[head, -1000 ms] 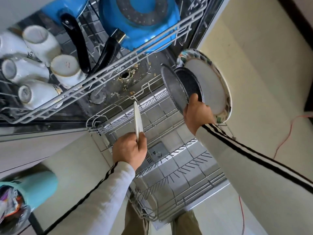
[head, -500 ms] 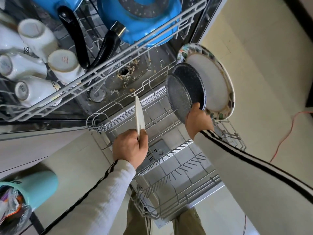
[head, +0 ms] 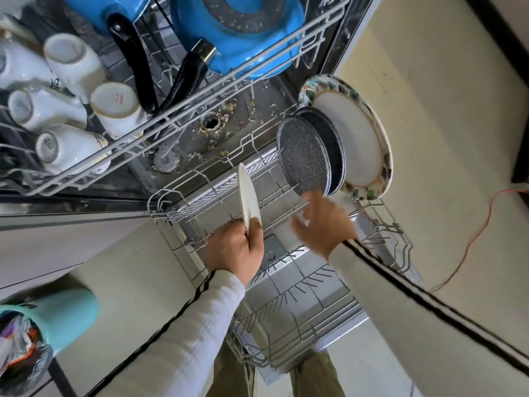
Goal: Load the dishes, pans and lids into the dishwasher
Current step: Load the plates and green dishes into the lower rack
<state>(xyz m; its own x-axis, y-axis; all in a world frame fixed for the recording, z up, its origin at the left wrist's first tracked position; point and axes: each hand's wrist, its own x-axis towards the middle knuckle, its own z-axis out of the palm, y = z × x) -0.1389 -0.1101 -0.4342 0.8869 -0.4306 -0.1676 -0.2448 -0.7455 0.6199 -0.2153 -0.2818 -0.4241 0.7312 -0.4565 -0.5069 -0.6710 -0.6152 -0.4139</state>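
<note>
My left hand (head: pixel 236 249) grips a white plate (head: pixel 248 196) by its near edge, held edge-on over the pulled-out lower rack (head: pixel 286 316). At the rack's far right stand two dark speckled plates (head: pixel 305 157) and, behind them, a large white plate with a floral rim (head: pixel 350 138), all upright. My right hand (head: pixel 323 224) is blurred, fingers spread, just below the speckled plates and holding nothing. Two blue pans (head: pixel 243 32) with black handles lie in the upper rack (head: pixel 183 116).
White mugs (head: pixel 71 96) lie on the left of the upper rack. Food scraps litter the dishwasher floor around the drain (head: pixel 211 124). A teal bin (head: pixel 43 328) with trash stands at lower left. An orange cable (head: pixel 472 239) runs across the floor at right.
My right hand lowered the stack of speckled and floral plates into the rack's far right, let go and pulled back. My left hand still holds the white plate in about the same spot.
</note>
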